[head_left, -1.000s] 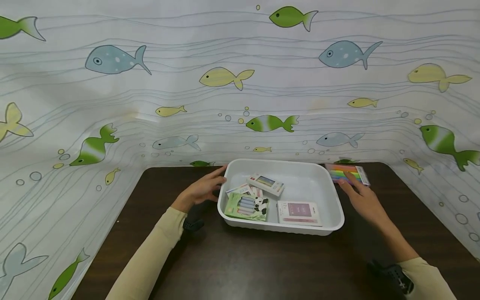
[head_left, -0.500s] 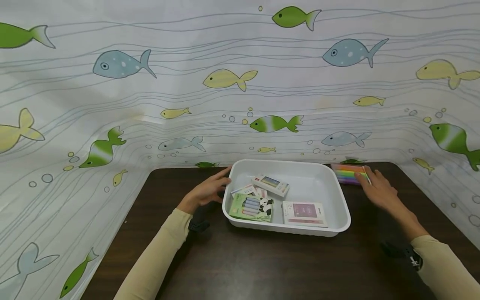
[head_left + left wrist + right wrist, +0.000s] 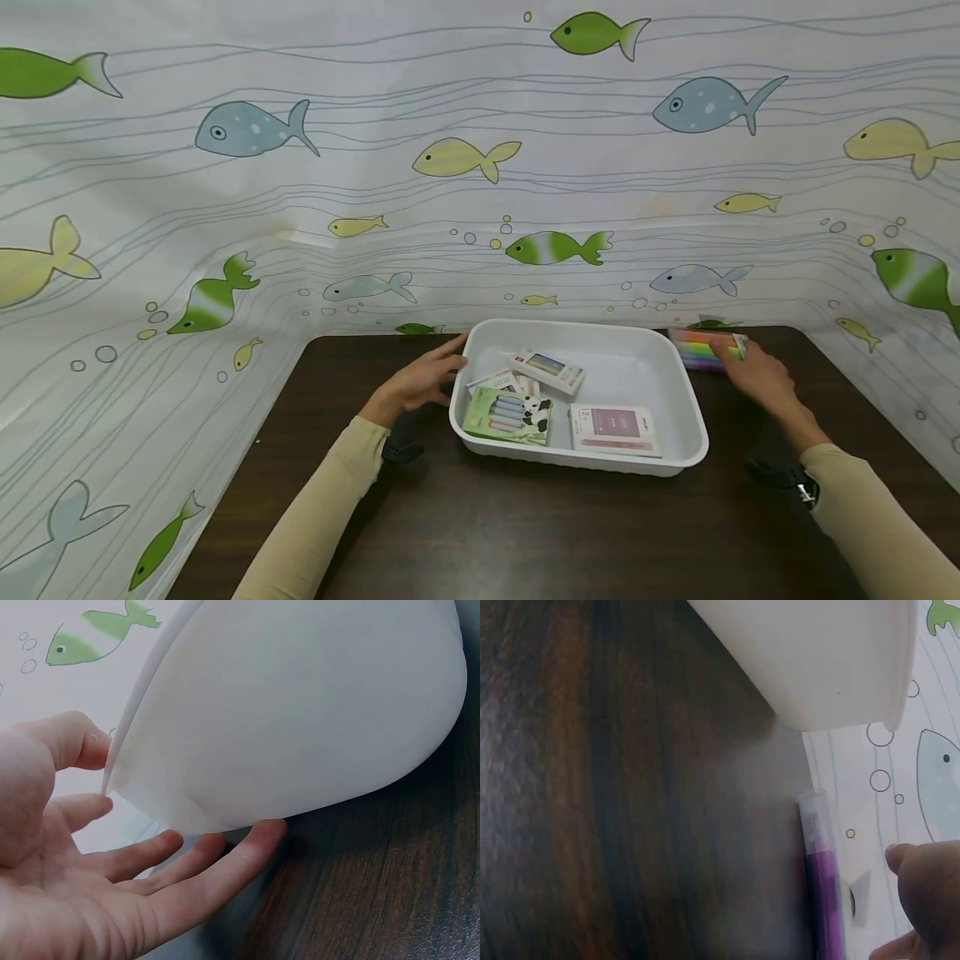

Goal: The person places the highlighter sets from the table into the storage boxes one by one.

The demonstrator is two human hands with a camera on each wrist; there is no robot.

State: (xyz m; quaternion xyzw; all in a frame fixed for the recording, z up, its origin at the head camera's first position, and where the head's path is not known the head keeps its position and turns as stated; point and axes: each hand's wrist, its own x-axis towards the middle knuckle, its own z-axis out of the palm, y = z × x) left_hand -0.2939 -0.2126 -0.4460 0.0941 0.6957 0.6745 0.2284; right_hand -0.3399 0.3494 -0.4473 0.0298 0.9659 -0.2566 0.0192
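Note:
A white plastic tray (image 3: 675,392) stands on the dark table. My left hand (image 3: 420,379) touches its left side. In the left wrist view, the fingertips (image 3: 266,829) meet the tray's outer wall low down, and another finger lies at the rim. Just beyond the tray's right back corner lies a clear flat pack of rainbow-coloured pens (image 3: 693,350). My right hand (image 3: 761,379) is over its right end, covering part of it. The right wrist view shows the pack's purple edge (image 3: 825,900), with a gap between it and the fingertip (image 3: 900,855).
Inside the tray are a green panda box (image 3: 510,415), a white box with a purple panel (image 3: 615,429), a slim white box (image 3: 547,371) and a partly covered small box (image 3: 504,382). A fish-patterned sheet (image 3: 450,200) rises behind the table and along both sides.
My right hand goes from the pack's left part to its right end, then slightly back left over it. The left hand stays at the tray. The head view shifts slightly.

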